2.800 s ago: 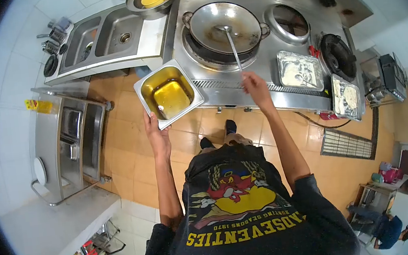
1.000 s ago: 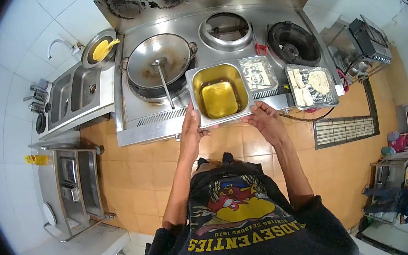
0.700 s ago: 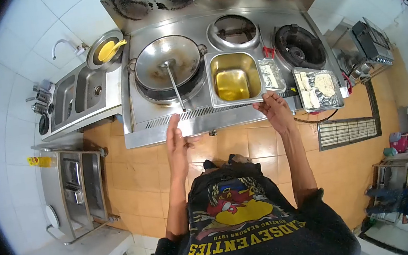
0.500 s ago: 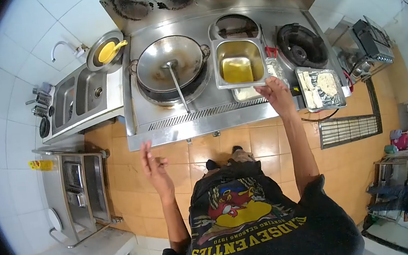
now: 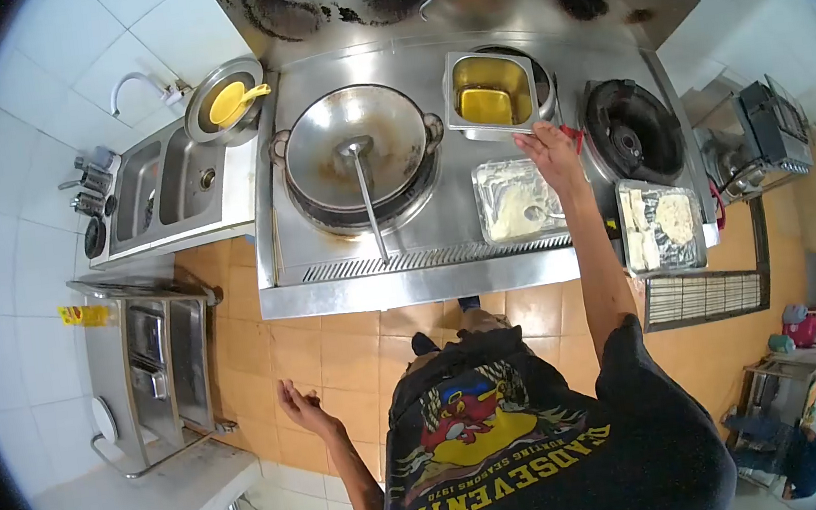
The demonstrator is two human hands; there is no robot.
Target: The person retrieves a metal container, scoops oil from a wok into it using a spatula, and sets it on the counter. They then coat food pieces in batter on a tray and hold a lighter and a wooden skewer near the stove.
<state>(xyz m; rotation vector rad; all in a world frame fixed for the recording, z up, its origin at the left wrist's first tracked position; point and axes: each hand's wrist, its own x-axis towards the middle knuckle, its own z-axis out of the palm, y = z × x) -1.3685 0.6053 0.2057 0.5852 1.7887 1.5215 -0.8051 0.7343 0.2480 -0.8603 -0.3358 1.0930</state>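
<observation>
My right hand reaches over the stove, its fingers closed on the near right corner of a deep steel pan with yellow oil in it. The pan partly covers a dark round burner at the back; whether it rests on the stove I cannot tell. Below it lies a metal tray with white floury residue. My left hand hangs over the floor in front of the stove, fingers apart and holding nothing. A wok with a ladle in it stands left of the pan.
At the stove's right front corner sits a tray of pale floured pieces, near an open black burner. On the left are a double sink, a bowl with a yellow scoop, and a steel trolley. Another person is at far right.
My right hand has moved the pan toward the back of the stove, uncovering the floury tray. My left hand has dropped back toward my body. The view has shifted slightly.
</observation>
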